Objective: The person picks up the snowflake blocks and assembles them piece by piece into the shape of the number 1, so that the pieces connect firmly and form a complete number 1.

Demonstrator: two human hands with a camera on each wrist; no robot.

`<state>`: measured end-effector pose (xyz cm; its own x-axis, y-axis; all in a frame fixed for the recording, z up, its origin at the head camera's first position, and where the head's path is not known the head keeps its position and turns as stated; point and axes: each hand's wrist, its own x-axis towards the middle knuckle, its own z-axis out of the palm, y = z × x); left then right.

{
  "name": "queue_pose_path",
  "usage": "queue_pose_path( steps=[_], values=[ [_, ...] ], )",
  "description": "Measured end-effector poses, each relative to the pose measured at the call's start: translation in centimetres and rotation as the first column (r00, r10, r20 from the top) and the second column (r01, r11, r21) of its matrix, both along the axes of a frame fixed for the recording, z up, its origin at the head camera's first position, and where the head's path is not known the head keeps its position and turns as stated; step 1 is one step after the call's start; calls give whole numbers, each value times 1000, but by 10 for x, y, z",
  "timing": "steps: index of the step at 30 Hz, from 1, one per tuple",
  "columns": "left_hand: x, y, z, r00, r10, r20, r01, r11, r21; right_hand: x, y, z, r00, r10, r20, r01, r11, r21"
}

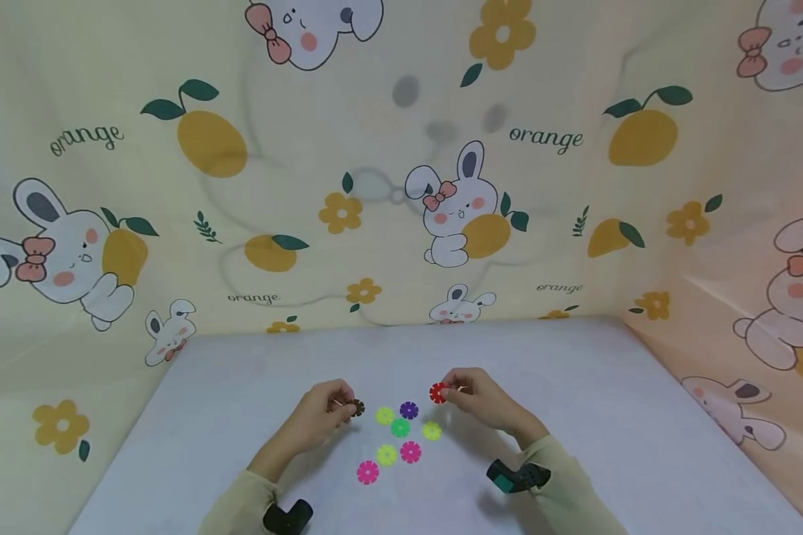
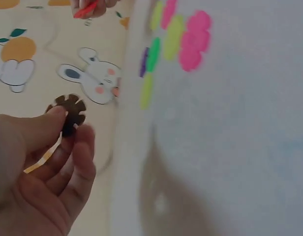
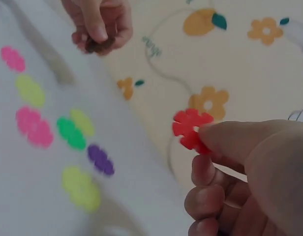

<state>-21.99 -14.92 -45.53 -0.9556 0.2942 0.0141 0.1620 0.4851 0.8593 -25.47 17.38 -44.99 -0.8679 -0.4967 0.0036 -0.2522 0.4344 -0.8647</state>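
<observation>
My left hand (image 1: 321,416) pinches a brown notched disc (image 2: 73,112) between thumb and fingers, held up over the table. Opposite it, my right hand (image 1: 485,397) pinches a red notched disc (image 3: 189,129) by its edge. Between and below the hands, several flower-shaped plastic discs lie flat on the table: a purple disc (image 1: 409,410), a green disc (image 1: 400,428), yellow discs (image 1: 431,431) and two pink discs (image 1: 368,472). The brown and red discs are apart from each other, with the loose group lying between the hands in the head view.
The white table (image 1: 241,446) reaches back to a cream cloth (image 1: 375,253) printed with rabbits, oranges and flowers. This cloth also hangs at both sides. A dark wrist camera (image 1: 518,475) is strapped on the right sleeve, another camera (image 1: 288,516) on the left.
</observation>
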Motion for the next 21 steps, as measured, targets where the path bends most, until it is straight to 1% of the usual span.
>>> queue_pose_path(
  steps=[3,6,10,14,16,18,19,21],
  values=[
    [2,0,8,999,-47,11,46,994,100,2,-7,9,1000,3,13,-2,998,-70],
    [9,6,21,999,-49,-9,50,988,144,6,-13,18,999,14,29,-10,990,-138],
    [23,15,36,997,11,-70,0,990,144,14,-20,29,1000,23,12,-20,979,-202],
    [35,20,48,989,57,-134,-33,985,169,25,-26,40,999,-22,-30,14,968,-252],
    [40,22,54,981,90,-170,-59,982,178,31,-28,45,997,-52,-55,36,962,-272],
    [45,23,59,970,129,-208,-90,978,186,36,-30,50,994,-77,-80,51,956,-289],
    [47,23,61,963,147,-224,-105,976,190,38,-31,52,992,-82,-100,49,953,-298],
    [50,24,63,954,162,-252,-114,974,194,43,-33,55,985,-91,-143,42,948,-315]
  ],
)
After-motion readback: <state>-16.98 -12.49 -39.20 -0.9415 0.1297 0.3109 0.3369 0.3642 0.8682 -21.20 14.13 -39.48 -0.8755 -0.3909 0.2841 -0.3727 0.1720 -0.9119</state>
